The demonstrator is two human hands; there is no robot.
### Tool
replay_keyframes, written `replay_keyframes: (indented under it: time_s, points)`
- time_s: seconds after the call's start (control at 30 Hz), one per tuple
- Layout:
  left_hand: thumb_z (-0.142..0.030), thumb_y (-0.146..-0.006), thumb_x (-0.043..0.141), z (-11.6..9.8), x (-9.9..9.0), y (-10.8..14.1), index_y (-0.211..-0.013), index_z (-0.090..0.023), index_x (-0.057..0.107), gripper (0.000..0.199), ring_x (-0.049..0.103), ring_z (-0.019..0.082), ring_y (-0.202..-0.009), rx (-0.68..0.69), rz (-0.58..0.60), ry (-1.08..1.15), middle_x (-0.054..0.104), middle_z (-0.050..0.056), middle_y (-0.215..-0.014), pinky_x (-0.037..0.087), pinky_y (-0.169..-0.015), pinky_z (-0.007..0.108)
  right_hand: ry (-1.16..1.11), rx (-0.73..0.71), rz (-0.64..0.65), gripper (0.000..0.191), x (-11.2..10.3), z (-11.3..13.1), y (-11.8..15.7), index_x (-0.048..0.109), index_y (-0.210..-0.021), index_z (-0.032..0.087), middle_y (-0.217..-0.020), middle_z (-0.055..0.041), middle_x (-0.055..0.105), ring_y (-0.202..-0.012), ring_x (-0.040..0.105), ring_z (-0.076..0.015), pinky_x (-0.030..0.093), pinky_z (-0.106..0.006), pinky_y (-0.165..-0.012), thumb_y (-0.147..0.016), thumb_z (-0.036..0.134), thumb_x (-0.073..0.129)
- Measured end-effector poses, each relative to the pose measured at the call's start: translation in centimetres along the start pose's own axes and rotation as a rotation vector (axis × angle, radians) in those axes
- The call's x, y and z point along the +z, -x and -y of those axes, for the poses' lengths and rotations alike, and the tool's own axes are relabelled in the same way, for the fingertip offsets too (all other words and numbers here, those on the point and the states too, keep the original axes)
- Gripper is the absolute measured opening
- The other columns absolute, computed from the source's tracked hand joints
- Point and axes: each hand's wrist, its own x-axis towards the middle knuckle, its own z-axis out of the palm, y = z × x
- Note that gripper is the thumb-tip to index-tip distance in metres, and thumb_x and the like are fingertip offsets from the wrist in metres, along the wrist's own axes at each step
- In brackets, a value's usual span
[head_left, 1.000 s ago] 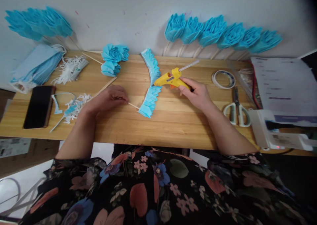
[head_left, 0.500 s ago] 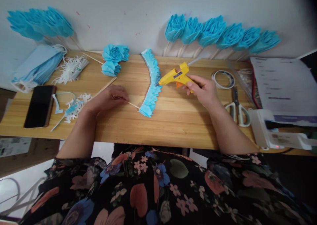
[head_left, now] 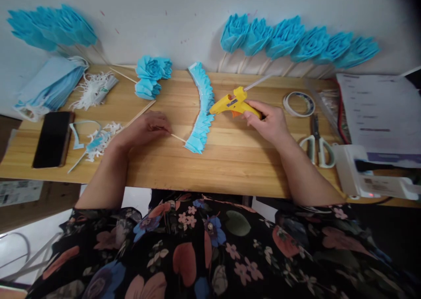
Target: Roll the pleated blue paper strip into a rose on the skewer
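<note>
A curved, pleated blue strip [head_left: 203,110] lies on the wooden table [head_left: 210,176]. At its lower end it meets the tip of a thin wooden stick [head_left: 178,138]. My left hand [head_left: 151,128] is closed on that stick, left of the strip. My right hand [head_left: 268,119] grips a yellow glue gun [head_left: 232,103] with a clear glue stick in its back. The gun's nozzle is at the middle of the strip, on its right edge; whether they touch is hard to tell.
Blue flowers on sticks lean against the wall at left [head_left: 52,27] and right [head_left: 283,38]. Smaller blue flowers [head_left: 149,71], masks [head_left: 52,86], a phone [head_left: 52,139], tape [head_left: 299,104], scissors [head_left: 316,141] and a power strip [head_left: 351,169] lie around.
The view has shifted slightly. Both hands keep nearly the same place, and the glue gun has tilted a little at the strip.
</note>
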Motion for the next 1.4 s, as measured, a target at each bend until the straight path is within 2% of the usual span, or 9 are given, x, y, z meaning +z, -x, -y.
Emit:
replay_keyframes:
  time_s: [0.13, 0.33, 0.5, 0.8, 1.0, 1.23, 1.4]
  points:
    - [-0.038, -0.114, 0.068, -0.11, 0.06, -0.08, -0.094, -0.023, 0.083, 0.029, 0.075, 0.023, -0.087, -0.028, -0.015, -0.008, 0.081, 0.007, -0.094, 0.055, -0.080, 0.035, 0.008, 0.018, -0.012, 0.045, 0.09, 0.05, 0.02, 0.089, -0.129, 0.032, -0.095, -0.0043, 0.088, -0.068, 0.073, -0.0222, 0.060, -0.039, -0.066, -0.102, 0.064, 0.072]
    - [-0.039, -0.115, 0.067, -0.36, 0.10, -0.22, -0.093, -0.021, 0.082, 0.032, 0.074, 0.023, -0.086, 0.005, -0.019, -0.019, 0.080, 0.007, -0.093, 0.055, -0.080, 0.035, 0.013, 0.017, -0.013, 0.043, -0.02, -0.07, 0.02, 0.090, -0.130, 0.032, -0.091, -0.0040, 0.087, -0.064, 0.071, -0.0224, 0.057, -0.039, -0.062, -0.100, 0.058, 0.074]
    - [-0.039, -0.114, 0.069, -0.41, 0.08, -0.14, -0.092, -0.022, 0.082, 0.031, 0.073, 0.023, -0.086, -0.026, -0.018, -0.002, 0.079, 0.007, -0.093, 0.055, -0.081, 0.034, 0.024, 0.023, -0.012, 0.047, -0.10, -0.14, 0.07, 0.090, -0.129, 0.030, -0.085, -0.0043, 0.083, -0.061, 0.066, -0.0216, 0.054, -0.038, -0.060, -0.101, 0.063, 0.071]
    - [-0.040, -0.114, 0.065, -0.57, -0.25, -0.13, -0.095, -0.022, 0.078, 0.030, 0.072, 0.025, -0.088, -0.068, 0.003, -0.028, 0.078, 0.008, -0.094, 0.057, -0.083, 0.038, 0.022, 0.037, 0.018, 0.052, -0.27, 0.46, 0.00, 0.088, -0.129, 0.030, -0.091, -0.0052, 0.085, -0.066, 0.069, -0.0230, 0.057, -0.040, -0.065, -0.102, 0.069, 0.069]
    - [-0.036, -0.116, 0.065, -0.23, 0.03, -0.11, -0.097, -0.022, 0.077, 0.027, 0.072, 0.024, -0.089, -0.007, -0.032, -0.024, 0.079, 0.006, -0.095, 0.054, -0.082, 0.036, 0.013, 0.037, 0.027, 0.048, -0.36, 0.69, 0.04, 0.088, -0.127, 0.028, -0.098, -0.0068, 0.087, -0.073, 0.072, -0.0240, 0.059, -0.041, -0.071, -0.102, 0.064, 0.070]
    - [-0.038, -0.116, 0.067, -0.25, 0.01, -0.05, -0.097, -0.022, 0.078, 0.027, 0.070, 0.023, -0.088, -0.032, -0.033, 0.010, 0.078, 0.007, -0.097, 0.055, -0.084, 0.035, 0.028, 0.039, 0.015, 0.048, -0.38, 0.75, 0.07, 0.087, -0.131, 0.028, -0.091, -0.0049, 0.085, -0.071, 0.070, -0.0234, 0.058, -0.039, -0.069, -0.101, 0.063, 0.070]
    - [-0.040, -0.114, 0.067, -0.16, -0.01, -0.16, -0.095, -0.023, 0.079, 0.028, 0.072, 0.024, -0.089, -0.036, -0.037, 0.001, 0.078, 0.008, -0.096, 0.057, -0.083, 0.037, 0.008, 0.046, 0.003, 0.052, -0.28, 0.52, 0.06, 0.088, -0.128, 0.029, -0.087, -0.0050, 0.083, -0.068, 0.070, -0.0237, 0.058, -0.039, -0.065, -0.099, 0.068, 0.072]
